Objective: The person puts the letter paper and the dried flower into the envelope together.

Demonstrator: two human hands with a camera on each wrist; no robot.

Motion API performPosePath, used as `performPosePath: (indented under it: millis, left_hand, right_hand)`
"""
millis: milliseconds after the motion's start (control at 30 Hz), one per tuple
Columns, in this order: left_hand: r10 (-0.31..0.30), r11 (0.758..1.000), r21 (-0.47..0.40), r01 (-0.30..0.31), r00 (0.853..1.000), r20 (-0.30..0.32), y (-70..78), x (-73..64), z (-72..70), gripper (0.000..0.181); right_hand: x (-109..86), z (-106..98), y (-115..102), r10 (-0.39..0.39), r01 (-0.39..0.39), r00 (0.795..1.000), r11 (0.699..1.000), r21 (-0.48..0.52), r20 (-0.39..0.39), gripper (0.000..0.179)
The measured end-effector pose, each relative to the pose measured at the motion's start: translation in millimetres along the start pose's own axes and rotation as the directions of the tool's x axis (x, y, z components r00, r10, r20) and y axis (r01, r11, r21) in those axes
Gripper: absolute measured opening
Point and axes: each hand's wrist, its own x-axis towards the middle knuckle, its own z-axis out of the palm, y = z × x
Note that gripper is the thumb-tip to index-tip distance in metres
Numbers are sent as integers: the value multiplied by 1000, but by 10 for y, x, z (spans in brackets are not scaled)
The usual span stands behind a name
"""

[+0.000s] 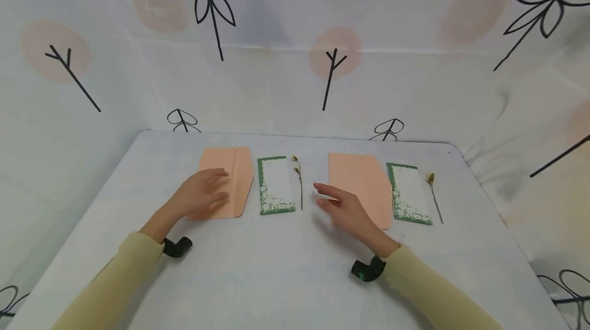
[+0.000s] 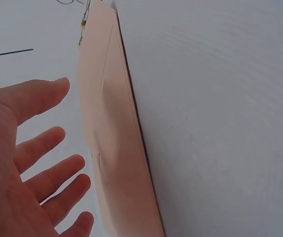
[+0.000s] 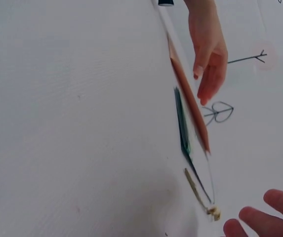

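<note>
My left hand (image 1: 197,196) hovers over the left part of a peach envelope (image 1: 239,176), fingers spread and relaxed, holding nothing. In the left wrist view, bare fingers (image 2: 57,195) stand apart from that envelope (image 2: 106,108). To its right lies a white card (image 1: 276,179) with a green floral border, then a dried flower stem (image 1: 301,186) with small yellowish blooms. My right hand (image 1: 348,214) is over the lower left of a second peach envelope (image 1: 355,171), fingers loosely extended, and it holds nothing. That envelope is partly hidden beneath it.
Right of the second envelope lie another green-bordered card (image 1: 407,191) and another dried flower (image 1: 433,191). Everything lies on a white table (image 1: 258,279). A white cloth backdrop (image 1: 276,84) with leaf drawings rises behind and beside it. Each wrist carries a black camera band (image 1: 369,269).
</note>
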Motion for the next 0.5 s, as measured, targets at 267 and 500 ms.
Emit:
performPosePath:
  millis: [267,500]
  left_hand:
    - [40,998,39,-41,998,42,-36,62,61,60]
    - [49,994,99,-55,997,62,-4,78,83,61]
  right_hand:
    - [101,111,-114,-60,60,997,998,18,42,44]
    - [204,246,-202,-77,73,995,996,55,66,44]
